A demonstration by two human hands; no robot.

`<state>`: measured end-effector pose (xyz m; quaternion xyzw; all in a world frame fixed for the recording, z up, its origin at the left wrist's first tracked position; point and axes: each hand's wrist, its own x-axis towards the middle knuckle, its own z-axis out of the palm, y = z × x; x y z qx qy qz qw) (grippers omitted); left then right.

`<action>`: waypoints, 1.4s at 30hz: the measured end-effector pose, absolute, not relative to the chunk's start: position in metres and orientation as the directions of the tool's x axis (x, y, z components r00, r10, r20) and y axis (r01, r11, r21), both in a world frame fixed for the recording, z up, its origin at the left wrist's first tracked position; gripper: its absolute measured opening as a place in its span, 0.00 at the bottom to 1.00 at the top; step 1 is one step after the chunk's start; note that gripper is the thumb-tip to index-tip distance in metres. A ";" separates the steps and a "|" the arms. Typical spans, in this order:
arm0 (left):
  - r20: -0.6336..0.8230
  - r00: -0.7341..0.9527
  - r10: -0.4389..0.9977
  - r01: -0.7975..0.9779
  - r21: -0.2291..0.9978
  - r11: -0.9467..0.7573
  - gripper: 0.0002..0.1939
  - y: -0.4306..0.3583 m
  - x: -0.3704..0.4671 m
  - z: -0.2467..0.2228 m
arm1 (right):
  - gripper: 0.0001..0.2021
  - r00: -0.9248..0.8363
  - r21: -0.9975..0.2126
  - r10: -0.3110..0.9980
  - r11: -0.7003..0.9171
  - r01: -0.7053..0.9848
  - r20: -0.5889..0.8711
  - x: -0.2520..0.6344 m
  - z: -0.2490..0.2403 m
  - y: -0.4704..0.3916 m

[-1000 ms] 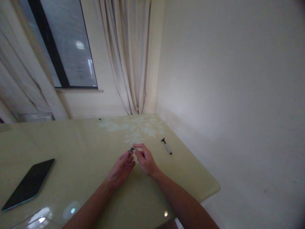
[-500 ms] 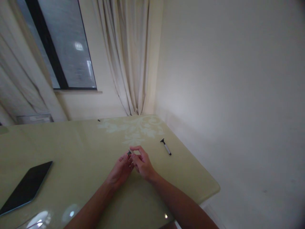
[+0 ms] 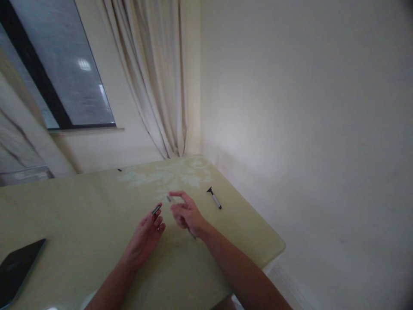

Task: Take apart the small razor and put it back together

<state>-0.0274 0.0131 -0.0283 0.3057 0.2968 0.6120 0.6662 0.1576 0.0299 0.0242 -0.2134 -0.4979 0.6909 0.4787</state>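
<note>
My left hand (image 3: pixel 144 238), palm turned up, pinches a small dark oblong piece with a light edge (image 3: pixel 156 209) between thumb and fingers. Just to the right, my right hand (image 3: pixel 190 215) holds a small pale piece (image 3: pixel 169 198) near its index fingertip; motion blurs it and its kind cannot be made out. A thin greyish end shows beneath the right palm, too unclear to name. The hands are apart, above the table. Right of them lies a razor (image 3: pixel 214 199) with a dark head and a grey handle.
The pale green table (image 3: pixel 87 206) has a leaf pattern near its far edge. At the left lies a dark flat tablet-like device (image 3: pixel 21 271). A tiny dark piece (image 3: pixel 119 170) sits by the back edge. A wall (image 3: pixel 290 129) borders the right side; curtains (image 3: pixel 155 77) hang behind.
My hands, together before, have separated: the left has moved left and down with the dark piece, the right holds the pale piece away from it. The view has shifted right.
</note>
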 end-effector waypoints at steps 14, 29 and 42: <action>0.213 0.172 0.962 0.650 0.709 -0.273 0.15 0.087 0.101 -0.018 | 0.19 0.470 -0.945 0.870 -0.014 0.328 0.150 0.298 -0.007 0.120; 0.200 0.222 0.954 0.813 0.502 -0.294 0.23 0.088 0.113 -0.024 | 0.14 0.457 -0.525 0.866 -0.298 0.797 0.202 0.285 -0.008 0.113; 0.207 0.214 0.955 0.795 0.530 -0.293 0.19 0.091 0.111 -0.030 | 0.17 0.387 -0.491 0.902 -0.255 0.833 0.188 0.291 -0.009 0.107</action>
